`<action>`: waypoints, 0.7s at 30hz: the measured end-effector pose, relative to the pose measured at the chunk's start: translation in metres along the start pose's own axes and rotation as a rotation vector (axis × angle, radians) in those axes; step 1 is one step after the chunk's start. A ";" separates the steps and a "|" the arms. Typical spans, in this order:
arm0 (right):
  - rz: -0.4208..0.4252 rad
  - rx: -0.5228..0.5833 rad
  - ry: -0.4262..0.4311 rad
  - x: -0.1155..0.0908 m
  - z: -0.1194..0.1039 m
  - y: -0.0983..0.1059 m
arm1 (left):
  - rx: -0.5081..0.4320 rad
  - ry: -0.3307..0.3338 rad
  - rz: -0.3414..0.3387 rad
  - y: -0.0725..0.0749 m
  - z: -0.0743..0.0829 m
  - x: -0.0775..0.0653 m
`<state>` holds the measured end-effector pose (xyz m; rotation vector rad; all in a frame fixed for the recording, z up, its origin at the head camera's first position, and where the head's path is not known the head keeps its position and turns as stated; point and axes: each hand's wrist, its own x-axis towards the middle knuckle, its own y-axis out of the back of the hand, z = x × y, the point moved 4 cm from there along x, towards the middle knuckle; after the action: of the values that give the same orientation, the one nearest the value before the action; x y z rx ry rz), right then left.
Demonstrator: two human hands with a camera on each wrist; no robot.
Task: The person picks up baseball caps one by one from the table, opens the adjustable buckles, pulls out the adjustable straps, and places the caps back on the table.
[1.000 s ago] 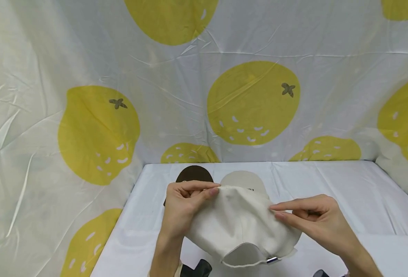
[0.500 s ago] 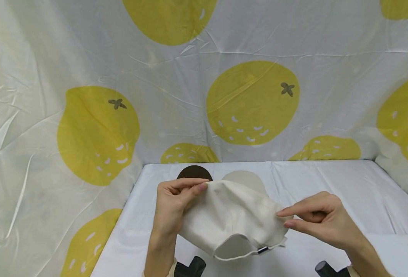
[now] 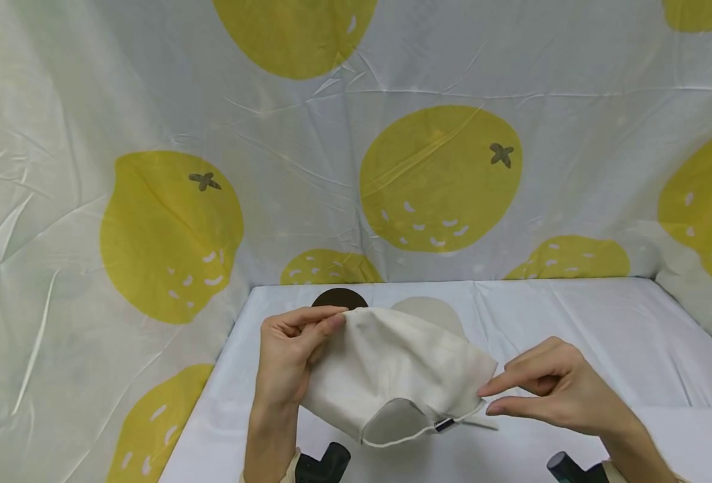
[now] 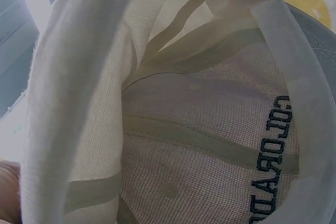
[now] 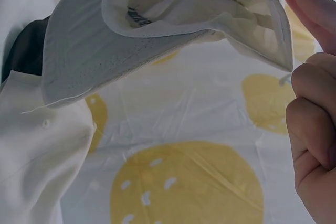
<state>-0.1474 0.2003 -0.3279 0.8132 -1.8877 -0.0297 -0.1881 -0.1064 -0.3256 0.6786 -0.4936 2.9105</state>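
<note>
A cream baseball cap [image 3: 392, 355] is held up with its back opening and strap facing me. My left hand [image 3: 284, 355] pinches it at the upper left between thumb and index finger. At its lower right edge, near the strap's metal buckle [image 3: 445, 424], is my right hand [image 3: 564, 389]; thumb and index tips stand apart, the index fingertip right at the cloth. Dark lettering [image 4: 270, 156] shows reversed inside the crown in the left wrist view. The right wrist view shows the brim [image 5: 89, 40] and a fingertip at the cap's edge.
Behind the held cap, a dark brown cap [image 3: 339, 297] and a beige cap [image 3: 433, 311] lie on the white-covered table [image 3: 573, 322], both partly hidden. A lemon-print sheet [image 3: 307, 168] hangs behind and at the sides. Black wrist mounts [image 3: 325, 463] sit at both cuffs.
My left hand and the cap have moved left and slightly up. The right thumb and index finger have spread and slid down the cap's right edge toward the strap.
</note>
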 end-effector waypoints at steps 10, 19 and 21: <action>-0.017 0.001 -0.018 -0.004 0.005 -0.001 | -0.016 0.000 -0.022 0.000 0.000 0.000; 0.007 -0.016 -0.022 -0.004 0.003 -0.001 | 0.011 0.034 -0.041 0.001 -0.001 0.000; 0.027 -0.007 -0.029 -0.004 0.002 -0.001 | 0.042 0.067 -0.032 0.002 -0.002 0.000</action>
<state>-0.1471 0.2016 -0.3325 0.7868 -1.9251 -0.0314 -0.1896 -0.1073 -0.3279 0.5856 -0.4117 2.9102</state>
